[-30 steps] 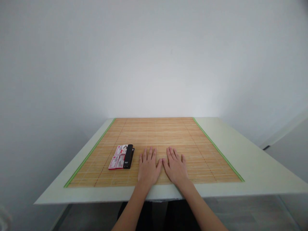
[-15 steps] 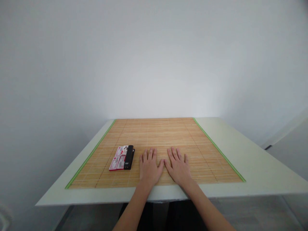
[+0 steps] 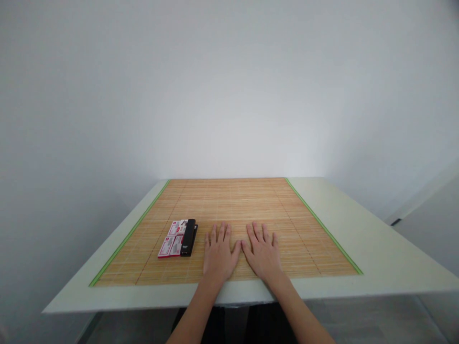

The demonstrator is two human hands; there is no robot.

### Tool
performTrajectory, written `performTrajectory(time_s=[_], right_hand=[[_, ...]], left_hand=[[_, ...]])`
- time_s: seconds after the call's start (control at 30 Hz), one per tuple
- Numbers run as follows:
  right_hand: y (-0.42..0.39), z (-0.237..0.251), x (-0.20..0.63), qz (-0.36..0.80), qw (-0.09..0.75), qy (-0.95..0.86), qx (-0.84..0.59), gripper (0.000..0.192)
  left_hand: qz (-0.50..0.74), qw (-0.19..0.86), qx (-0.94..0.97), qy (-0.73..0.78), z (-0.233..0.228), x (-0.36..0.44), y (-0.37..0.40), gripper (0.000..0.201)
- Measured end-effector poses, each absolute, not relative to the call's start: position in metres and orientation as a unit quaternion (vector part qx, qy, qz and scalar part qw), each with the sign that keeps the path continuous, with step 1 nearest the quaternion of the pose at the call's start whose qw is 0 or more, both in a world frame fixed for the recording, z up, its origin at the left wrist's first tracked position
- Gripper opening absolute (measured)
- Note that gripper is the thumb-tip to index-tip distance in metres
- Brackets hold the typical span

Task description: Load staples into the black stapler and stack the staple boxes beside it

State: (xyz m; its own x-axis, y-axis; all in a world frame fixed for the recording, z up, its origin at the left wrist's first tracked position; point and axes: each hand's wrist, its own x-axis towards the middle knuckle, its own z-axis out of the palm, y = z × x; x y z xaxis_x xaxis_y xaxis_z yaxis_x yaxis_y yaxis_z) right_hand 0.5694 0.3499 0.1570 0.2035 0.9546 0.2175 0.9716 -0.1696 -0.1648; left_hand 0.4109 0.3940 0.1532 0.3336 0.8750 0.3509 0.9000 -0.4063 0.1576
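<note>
1. head view: our left hand [image 3: 218,252] and right hand [image 3: 263,253] lie flat on the bamboo mat [image 3: 236,200], fingers spread, thumbs almost touching, each grip holding nothing.
2. nearest, just left of our left hand, lies a black stapler [image 3: 188,237] against red-and-white staple boxes [image 3: 171,239].
3. we judge the stapler rigid, smooth, fairly heavy; best grasped across its long sides.
4. the slatted, green-edged mat covers a pale desk [image 3: 387,248].

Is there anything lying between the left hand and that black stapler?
Nothing: the head view shows only bare bamboo mat between the left hand and the black stapler.
</note>
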Motion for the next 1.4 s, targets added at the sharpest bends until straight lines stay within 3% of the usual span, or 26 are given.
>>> performTrajectory(time_s=[1.4], right_hand=[[0.3491,0.1586,0.5681,-0.014,0.138,-0.627,-0.766,0.064]], left_hand=[[-0.178,0.037,-0.817,-0.548,0.1523,0.4110,0.3958,0.066]])
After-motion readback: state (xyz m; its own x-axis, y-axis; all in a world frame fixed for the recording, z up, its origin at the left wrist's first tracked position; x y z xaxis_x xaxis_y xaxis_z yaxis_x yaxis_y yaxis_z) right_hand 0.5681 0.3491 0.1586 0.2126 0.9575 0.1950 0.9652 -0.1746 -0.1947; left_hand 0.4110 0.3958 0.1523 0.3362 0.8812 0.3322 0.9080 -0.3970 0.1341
